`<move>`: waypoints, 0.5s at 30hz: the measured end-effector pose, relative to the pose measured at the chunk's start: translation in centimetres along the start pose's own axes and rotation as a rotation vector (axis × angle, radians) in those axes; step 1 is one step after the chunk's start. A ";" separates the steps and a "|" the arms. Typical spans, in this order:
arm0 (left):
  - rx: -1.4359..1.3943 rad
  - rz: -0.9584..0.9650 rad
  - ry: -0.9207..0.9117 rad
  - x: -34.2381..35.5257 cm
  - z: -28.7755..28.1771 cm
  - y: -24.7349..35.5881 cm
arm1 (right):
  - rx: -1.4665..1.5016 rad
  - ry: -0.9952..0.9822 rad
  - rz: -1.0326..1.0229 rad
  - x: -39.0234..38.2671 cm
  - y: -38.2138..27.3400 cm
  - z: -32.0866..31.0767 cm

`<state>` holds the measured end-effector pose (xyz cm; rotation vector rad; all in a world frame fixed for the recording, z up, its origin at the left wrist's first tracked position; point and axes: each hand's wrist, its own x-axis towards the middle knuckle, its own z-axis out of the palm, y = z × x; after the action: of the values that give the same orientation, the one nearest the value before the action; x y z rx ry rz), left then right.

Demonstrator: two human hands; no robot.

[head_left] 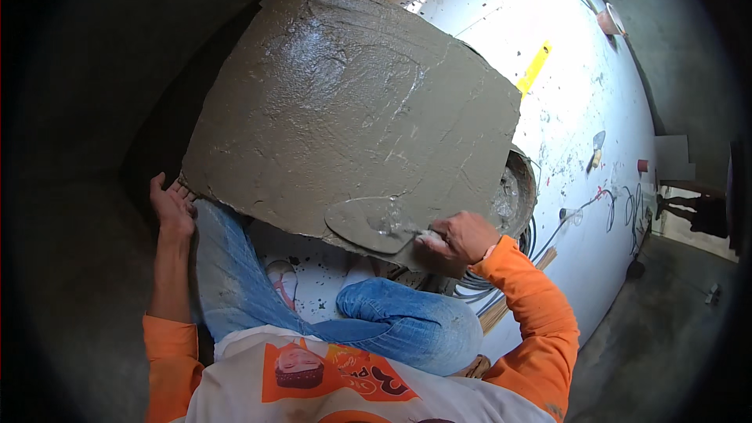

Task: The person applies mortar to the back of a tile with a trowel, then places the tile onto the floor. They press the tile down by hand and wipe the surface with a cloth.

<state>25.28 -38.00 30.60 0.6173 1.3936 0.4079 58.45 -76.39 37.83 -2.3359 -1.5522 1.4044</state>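
Observation:
A large square tile (345, 110), coated over its face with wet grey mortar, lies tilted in front of me across my knees. My right hand (462, 237) is closed round the handle of a trowel (368, 223), whose rounded blade rests flat on the mortar along the near edge. At the near left corner, my left hand (174, 205) has its fingers under the tile's edge, palm up, with the thumb apart. How firmly those fingers grip is partly hidden by the tile.
A bucket (517, 192) with mortar stands partly under the tile's right side. Beyond lies a yellow tool (536, 68) on the pale floor. Cables (611, 204), wooden strips (501, 305) and a small trowel (598, 149) lie to the right. Another person (697, 215) stands at the doorway.

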 end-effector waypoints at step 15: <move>-0.015 0.006 -0.015 0.7 -1.7 0.6 | 0.420 0.383 0.353 10.0 7.0 -12.1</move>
<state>23.81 -36.85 30.31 0.6112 1.3734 0.4175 72.78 -67.23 35.34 -2.4787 -0.6977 1.0944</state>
